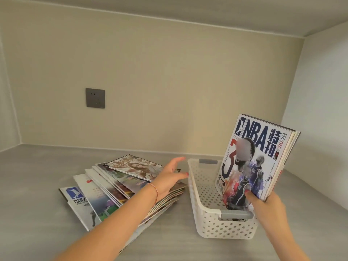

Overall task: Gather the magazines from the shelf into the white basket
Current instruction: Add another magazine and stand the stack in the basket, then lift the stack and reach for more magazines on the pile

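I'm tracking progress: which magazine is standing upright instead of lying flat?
The NBA magazine, gripped by the right hand, standing in the white basket. The others lie fanned in the pile.

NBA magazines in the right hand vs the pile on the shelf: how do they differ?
The NBA magazines stand upright, lower edge inside the white basket; the pile lies flat, fanned out on the shelf left of the basket.
The right hand grips the NBA magazines at a lower corner; the left hand is open over the pile, gripping nothing.
Both are glossy magazines.
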